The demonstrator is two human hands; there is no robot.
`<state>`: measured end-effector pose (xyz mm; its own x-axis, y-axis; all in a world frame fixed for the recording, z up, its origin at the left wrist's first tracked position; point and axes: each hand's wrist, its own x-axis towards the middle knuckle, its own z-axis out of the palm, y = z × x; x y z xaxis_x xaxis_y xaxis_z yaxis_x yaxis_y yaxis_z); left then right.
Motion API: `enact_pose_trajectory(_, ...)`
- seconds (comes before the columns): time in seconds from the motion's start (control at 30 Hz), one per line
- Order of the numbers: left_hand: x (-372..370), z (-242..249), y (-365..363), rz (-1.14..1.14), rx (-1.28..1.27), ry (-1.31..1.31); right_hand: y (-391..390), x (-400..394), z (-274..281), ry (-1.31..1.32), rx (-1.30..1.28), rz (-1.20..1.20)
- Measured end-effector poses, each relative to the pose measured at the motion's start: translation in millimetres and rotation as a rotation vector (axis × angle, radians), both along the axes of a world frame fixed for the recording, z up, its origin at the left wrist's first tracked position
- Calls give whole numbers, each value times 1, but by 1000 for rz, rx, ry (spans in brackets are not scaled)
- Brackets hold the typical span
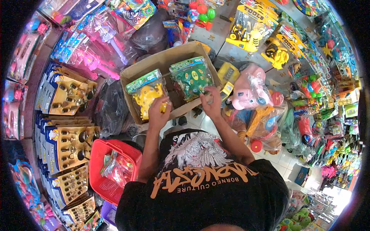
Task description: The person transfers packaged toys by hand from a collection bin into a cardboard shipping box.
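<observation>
A cardboard box (133, 63) stands open in front of me with two bagged toys lying in it. The left pack holds a yellow frog-shaped toy (146, 98) under a green header card. On the right lies a pack with a green toy (191, 82) marked with round spots, with a similar card. My left hand (159, 112) rests over the lower right part of the yellow pack, fingers bent and apart. At the lower right corner of the green pack is my right hand (211, 103), thumb and forefinger spread, fingertips right at the plastic.
A red basket (98, 154) with bagged items stands at my left, beside carded kitchen play sets (73, 144). Bagged pink ride-on toys (250, 90) crowd the box's right. Yellow tool toy packs (250, 29) lie beyond, and pink bagged toys (92, 59) at the far left.
</observation>
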<state>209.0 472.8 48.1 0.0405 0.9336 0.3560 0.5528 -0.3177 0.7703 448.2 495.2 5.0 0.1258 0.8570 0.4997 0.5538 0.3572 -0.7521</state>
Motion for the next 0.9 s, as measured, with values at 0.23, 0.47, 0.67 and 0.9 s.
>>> enact_pose_trajectory(0.23,38,-16,-57,-246,-245,-36,-98,24,-89,119,-632,436)
enact_pose_trajectory(0.47,34,-192,-163,-399,-621,301,-272,100,-304,-214,-1204,836)
enact_pose_trajectory(0.67,6,-254,-296,-67,-1173,-124,-342,109,-239,-471,-1095,918)
enact_pose_trajectory(0.9,-48,-301,-382,-22,-776,66,-389,112,-293,297,-1377,358)
